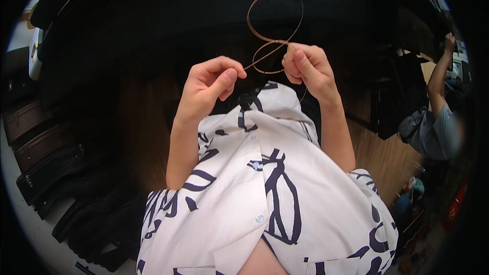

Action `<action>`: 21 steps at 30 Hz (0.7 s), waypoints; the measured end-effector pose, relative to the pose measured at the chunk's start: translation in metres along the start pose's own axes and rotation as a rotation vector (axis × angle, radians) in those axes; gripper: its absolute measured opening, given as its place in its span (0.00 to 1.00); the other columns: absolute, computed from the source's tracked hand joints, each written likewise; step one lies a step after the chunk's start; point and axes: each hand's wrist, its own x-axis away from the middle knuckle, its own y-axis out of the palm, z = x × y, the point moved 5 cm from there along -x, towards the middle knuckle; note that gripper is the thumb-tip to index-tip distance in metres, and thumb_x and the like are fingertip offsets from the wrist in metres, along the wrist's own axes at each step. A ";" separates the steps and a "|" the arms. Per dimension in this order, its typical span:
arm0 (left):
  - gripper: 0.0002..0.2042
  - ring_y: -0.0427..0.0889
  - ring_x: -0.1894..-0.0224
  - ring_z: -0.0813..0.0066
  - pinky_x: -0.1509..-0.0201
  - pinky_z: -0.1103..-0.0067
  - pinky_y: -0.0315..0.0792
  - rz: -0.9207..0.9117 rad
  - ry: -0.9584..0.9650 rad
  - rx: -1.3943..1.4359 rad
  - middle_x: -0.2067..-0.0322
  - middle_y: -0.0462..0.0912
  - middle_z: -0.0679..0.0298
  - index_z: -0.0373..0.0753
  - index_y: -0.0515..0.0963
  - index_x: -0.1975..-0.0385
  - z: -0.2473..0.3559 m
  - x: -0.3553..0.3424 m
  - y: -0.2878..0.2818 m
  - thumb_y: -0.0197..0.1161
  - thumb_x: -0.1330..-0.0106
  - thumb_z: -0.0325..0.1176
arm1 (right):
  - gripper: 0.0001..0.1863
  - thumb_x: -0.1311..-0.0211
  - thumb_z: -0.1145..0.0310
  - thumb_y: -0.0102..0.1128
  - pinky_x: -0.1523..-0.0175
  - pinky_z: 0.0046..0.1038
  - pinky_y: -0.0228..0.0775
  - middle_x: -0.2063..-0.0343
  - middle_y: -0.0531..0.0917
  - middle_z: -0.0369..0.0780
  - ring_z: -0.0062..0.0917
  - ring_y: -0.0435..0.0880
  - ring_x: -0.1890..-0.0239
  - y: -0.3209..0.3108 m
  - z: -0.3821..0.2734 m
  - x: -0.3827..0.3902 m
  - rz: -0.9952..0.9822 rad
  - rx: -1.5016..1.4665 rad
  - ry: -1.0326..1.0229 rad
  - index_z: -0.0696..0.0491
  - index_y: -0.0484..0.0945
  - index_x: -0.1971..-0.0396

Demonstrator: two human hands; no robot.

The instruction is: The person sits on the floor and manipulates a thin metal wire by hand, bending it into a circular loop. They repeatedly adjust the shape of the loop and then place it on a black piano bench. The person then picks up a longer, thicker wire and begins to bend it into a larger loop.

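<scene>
A thin copper-coloured metal string (249, 22) hangs in loose loops, one large above and a smaller one below, in front of my chest. Its crossing part is pinched in my right hand (311, 69), whose fingers are curled closed with the thumb over them. At the other side, my left hand (213, 82) closes thumb and forefinger near a straight stretch of the string running between both hands. A fine tail (304, 93) of string drops below my right hand. The exact pinch point in my left fingers is hidden.
Dark hard cases (46, 142), brown and black, stand in a row along the left. A white object (35, 53) sits above them. At the right, another person in a grey shirt (438, 132) raises an arm over wooden flooring (369, 147). A dark surface lies ahead.
</scene>
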 end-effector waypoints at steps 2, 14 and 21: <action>0.09 0.65 0.80 0.90 0.78 0.88 0.57 -0.002 -0.030 0.072 0.79 0.75 0.72 0.32 0.83 0.61 -0.016 0.006 0.012 0.62 0.26 0.32 | 0.24 0.20 0.55 0.45 0.80 0.17 0.50 0.86 0.61 0.27 0.11 0.56 0.85 0.005 0.013 0.009 0.011 -0.212 0.070 0.52 0.67 0.80; 0.07 0.71 0.73 0.84 0.71 0.86 0.64 0.237 0.213 0.058 0.67 0.80 0.66 0.36 0.85 0.65 -0.021 -0.012 0.021 0.70 0.34 0.32 | 0.25 0.22 0.57 0.50 0.81 0.18 0.46 0.86 0.59 0.26 0.11 0.54 0.85 0.033 0.035 0.010 -0.059 -0.390 0.308 0.48 0.62 0.85; 0.04 0.83 0.72 0.81 0.65 0.86 0.78 0.256 0.048 0.165 0.70 0.85 0.65 0.34 0.84 0.66 -0.022 -0.006 0.020 0.72 0.38 0.26 | 0.25 0.24 0.60 0.50 0.81 0.18 0.46 0.87 0.60 0.26 0.10 0.54 0.85 0.022 0.031 0.002 -0.098 -0.272 0.324 0.49 0.61 0.86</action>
